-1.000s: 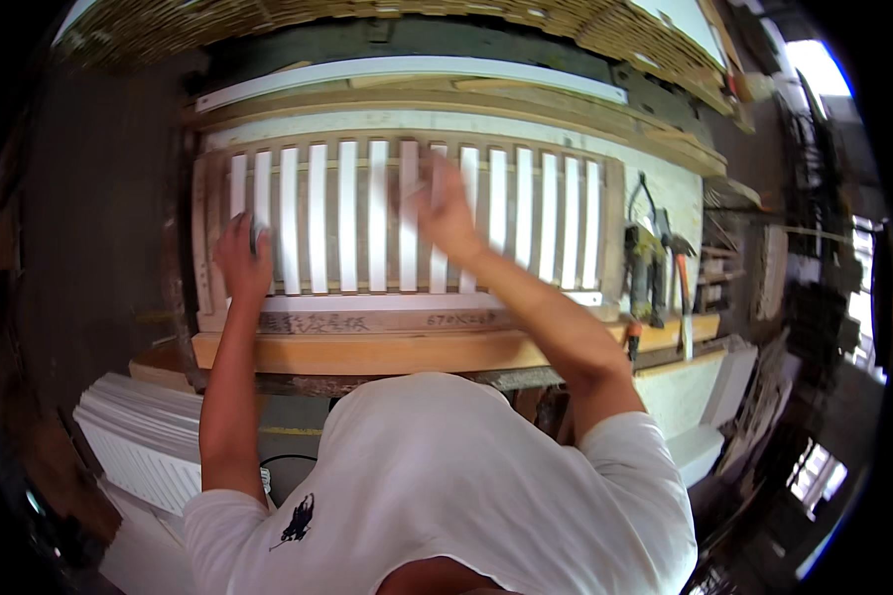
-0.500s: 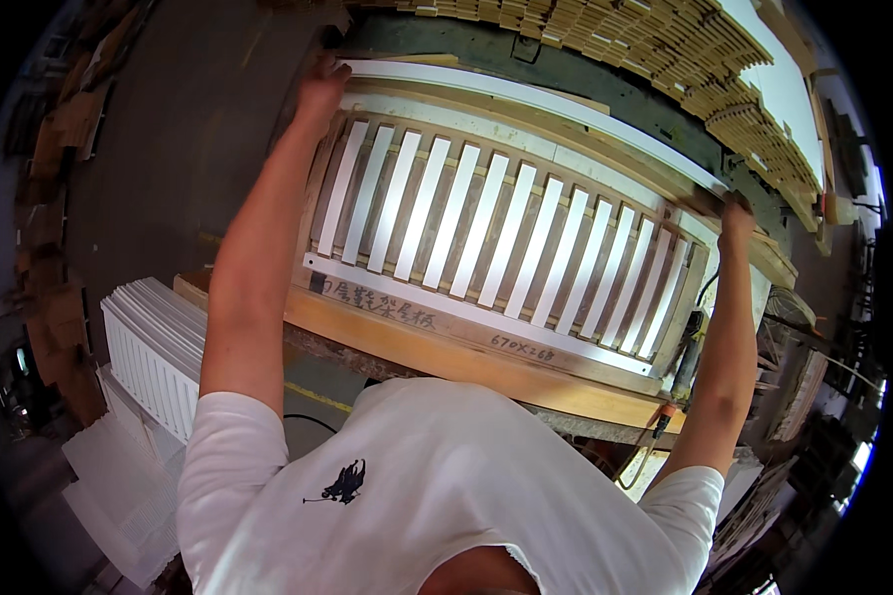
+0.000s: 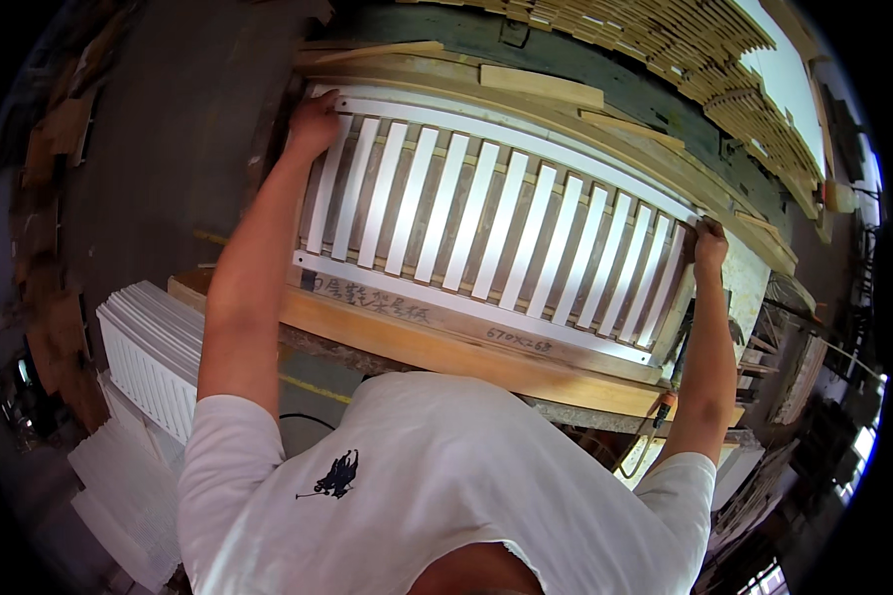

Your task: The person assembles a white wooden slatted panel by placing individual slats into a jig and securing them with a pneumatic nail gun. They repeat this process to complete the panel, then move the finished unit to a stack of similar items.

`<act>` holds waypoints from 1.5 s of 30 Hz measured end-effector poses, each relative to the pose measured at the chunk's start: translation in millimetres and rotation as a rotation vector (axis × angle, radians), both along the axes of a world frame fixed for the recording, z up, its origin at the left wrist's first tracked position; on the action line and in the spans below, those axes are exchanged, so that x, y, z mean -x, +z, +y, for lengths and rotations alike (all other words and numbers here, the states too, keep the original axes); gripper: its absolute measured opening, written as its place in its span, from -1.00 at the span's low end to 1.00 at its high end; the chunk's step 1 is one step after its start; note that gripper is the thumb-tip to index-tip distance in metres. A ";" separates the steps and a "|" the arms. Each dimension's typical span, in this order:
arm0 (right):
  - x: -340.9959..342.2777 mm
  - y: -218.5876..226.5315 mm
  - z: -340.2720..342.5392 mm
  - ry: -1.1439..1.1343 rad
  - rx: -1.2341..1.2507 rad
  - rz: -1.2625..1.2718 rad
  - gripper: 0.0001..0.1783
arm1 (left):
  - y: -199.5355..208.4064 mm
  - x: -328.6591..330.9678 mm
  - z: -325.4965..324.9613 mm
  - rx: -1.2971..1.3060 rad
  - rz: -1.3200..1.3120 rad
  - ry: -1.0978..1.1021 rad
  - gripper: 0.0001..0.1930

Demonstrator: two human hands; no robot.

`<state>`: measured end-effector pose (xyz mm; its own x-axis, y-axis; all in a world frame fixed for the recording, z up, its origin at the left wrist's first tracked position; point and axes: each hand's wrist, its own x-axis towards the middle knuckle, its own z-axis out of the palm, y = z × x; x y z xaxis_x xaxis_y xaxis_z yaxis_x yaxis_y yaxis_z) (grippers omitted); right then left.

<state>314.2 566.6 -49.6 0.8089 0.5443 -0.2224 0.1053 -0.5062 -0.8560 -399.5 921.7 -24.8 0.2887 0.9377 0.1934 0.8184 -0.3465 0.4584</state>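
A long white rail (image 3: 526, 145) lies along the far ends of several white slats (image 3: 499, 226), which stand in a row in a wooden jig (image 3: 466, 362). Closed around the rail's left end is my left hand (image 3: 316, 123). My right hand (image 3: 710, 244) grips its right end, fingers curled at the jig's far right corner. A second white rail (image 3: 466, 305) runs along the slats' near ends, with a small dark hole at each end. Handwriting marks the jig's near board.
Loose wood strips (image 3: 541, 85) lie beyond the jig. Stacked slatted wood (image 3: 655, 59) stands at the far right. White slatted panels (image 3: 149, 337) are piled at the left. A tool with an orange hose fitting (image 3: 668, 399) hangs by the jig's right end.
Both hands have brought the far rail nearer to me and down, from beyond the jig's far edge to the slats' far ends. My right hand has also shifted slightly left.
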 end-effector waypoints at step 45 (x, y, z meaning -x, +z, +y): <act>201.8 29.5 -53.4 0.301 0.494 -0.993 -0.30 | 49.1 -167.9 -228.4 0.083 0.290 -0.778 -0.28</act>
